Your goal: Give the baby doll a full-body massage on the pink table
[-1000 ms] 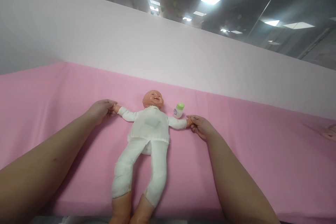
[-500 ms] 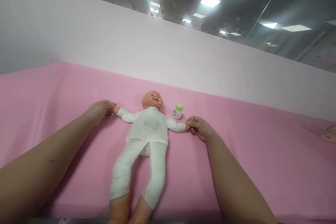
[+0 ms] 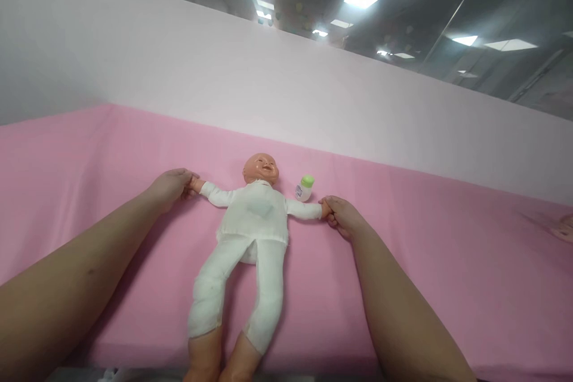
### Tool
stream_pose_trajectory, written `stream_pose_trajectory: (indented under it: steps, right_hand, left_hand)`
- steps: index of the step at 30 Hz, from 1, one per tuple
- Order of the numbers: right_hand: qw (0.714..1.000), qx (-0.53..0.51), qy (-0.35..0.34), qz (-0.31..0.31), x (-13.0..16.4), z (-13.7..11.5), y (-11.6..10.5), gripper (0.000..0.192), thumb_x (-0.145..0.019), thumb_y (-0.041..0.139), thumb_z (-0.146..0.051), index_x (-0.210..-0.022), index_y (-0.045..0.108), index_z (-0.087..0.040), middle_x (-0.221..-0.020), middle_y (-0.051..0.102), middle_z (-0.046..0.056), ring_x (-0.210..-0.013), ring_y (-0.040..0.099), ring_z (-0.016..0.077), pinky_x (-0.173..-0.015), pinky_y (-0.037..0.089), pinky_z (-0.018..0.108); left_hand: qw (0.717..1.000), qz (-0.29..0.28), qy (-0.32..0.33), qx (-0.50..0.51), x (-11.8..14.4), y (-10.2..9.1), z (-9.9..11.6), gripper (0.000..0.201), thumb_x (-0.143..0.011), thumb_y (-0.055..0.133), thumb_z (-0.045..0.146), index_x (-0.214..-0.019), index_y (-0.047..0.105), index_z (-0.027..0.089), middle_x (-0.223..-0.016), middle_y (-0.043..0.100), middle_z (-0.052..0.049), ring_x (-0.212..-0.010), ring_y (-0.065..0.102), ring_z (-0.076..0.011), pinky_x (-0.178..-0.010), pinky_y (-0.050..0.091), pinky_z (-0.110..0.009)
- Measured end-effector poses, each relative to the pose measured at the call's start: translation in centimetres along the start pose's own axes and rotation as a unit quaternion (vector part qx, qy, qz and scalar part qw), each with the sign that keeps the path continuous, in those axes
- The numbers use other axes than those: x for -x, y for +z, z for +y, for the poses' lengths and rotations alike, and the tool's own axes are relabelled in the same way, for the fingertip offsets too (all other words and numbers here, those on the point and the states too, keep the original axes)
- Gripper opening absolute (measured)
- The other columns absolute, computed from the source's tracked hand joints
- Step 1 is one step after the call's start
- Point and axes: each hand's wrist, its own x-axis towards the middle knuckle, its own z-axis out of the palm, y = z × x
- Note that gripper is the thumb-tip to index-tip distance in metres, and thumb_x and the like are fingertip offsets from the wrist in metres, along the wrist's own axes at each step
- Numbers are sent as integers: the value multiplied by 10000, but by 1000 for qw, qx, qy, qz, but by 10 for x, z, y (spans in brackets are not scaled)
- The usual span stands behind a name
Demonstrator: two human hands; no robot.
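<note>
A baby doll in white clothes lies face up on the pink sheet, head away from me and arms spread wide. My left hand is closed around the doll's hand on the left side. My right hand pinches the doll's other hand on the right side. A small white bottle with a green cap stands just beyond the doll's right-side arm, close to my right hand.
A pale pink wall rises behind the sheet. Another person's hand shows at the far right edge. The doll's bare feet reach the near edge of the surface.
The doll and both hands stay almost where they were, with only slight shifts of the view. Both grips on the doll's hands are unchanged.
</note>
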Motion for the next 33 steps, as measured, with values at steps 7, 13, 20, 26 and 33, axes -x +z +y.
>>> stream_pose_trajectory:
  steps: [7, 13, 20, 26, 33]
  right_hand:
    - [999, -51, 5, -19, 3, -1, -6, 292, -809, 727, -252, -1090, 713, -174, -786, 645, 48, -580, 509, 103, -490, 440, 212]
    - [993, -112, -9, -38, 2, 0, -11, 308, -743, 815, -243, -1031, 712, -204, -843, 658, 35, -642, 550, 110, -561, 493, 224]
    - [997, -54, -9, -45, 5, -2, -5, 362, -636, 896, -304, -838, 618, -189, -667, 602, -24, -531, 493, 91, -472, 367, 212]
    - [1000, 11, -15, 0, 3, 0, 4, 388, -775, 773, -512, -755, 535, -206, -561, 519, -49, -442, 368, 72, -415, 255, 198]
    - [999, 2, -14, 29, 0, 0, 4, 181, -854, 644, -373, -845, 616, -194, -582, 526, -29, -431, 343, 72, -391, 246, 190]
  left_hand:
    - [999, -28, -14, 44, -1, -3, 0, 301, -642, 670, 135, -942, 681, 112, -723, 679, -75, -527, 613, -146, -559, 540, -279]
    - [998, -49, 18, 18, -2, -5, -2, 389, -583, 750, 200, -957, 682, 121, -659, 646, -34, -536, 582, -142, -478, 446, -234]
    - [999, -36, 21, -15, -3, -4, -4, 266, -601, 778, 313, -779, 670, 148, -632, 640, -40, -501, 549, -129, -437, 393, -223]
    - [998, -16, 25, -57, -6, -4, -6, 249, -723, 733, 406, -725, 661, 167, -565, 590, -29, -453, 498, -122, -403, 365, -221]
    - [1000, -3, 3, -22, 0, -2, 0, 182, -706, 648, 230, -852, 704, 137, -632, 644, -57, -481, 557, -149, -418, 404, -240]
